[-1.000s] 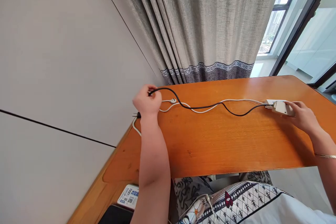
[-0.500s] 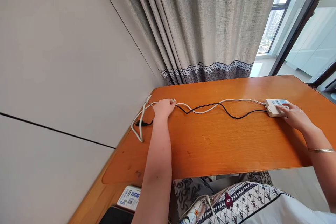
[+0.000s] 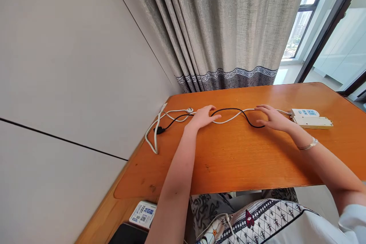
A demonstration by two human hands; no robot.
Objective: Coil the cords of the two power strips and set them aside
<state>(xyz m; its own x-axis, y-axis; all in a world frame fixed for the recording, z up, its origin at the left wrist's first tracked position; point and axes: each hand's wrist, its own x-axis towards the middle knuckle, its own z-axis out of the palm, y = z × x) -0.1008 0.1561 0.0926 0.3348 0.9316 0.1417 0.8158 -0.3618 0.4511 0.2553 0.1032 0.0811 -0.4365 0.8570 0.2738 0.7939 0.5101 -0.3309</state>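
A black cord [image 3: 228, 110] and a white cord [image 3: 171, 113] lie crossed along the back of an orange wooden table [image 3: 228, 156]. My left hand [image 3: 203, 116] rests flat and open on both cords near the middle. My right hand [image 3: 273, 118] lies open on the cords further right, fingers spread. Two white power strips [image 3: 311, 121] sit side by side at the right end, apart from my right hand. The black plug [image 3: 159, 130] and a loop of white cord [image 3: 153, 135] rest at the table's left edge.
A plain wall runs along the left and a grey curtain [image 3: 223, 26] hangs behind the table. A window [image 3: 328, 26] is at the right. Below the table's front edge lie patterned fabric [image 3: 257, 217] and a small labelled box [image 3: 142, 212].
My left hand let go of the black cord and moved right along the cords. My right hand left the power strips and slid left onto the cords. The plug end now lies on the table.
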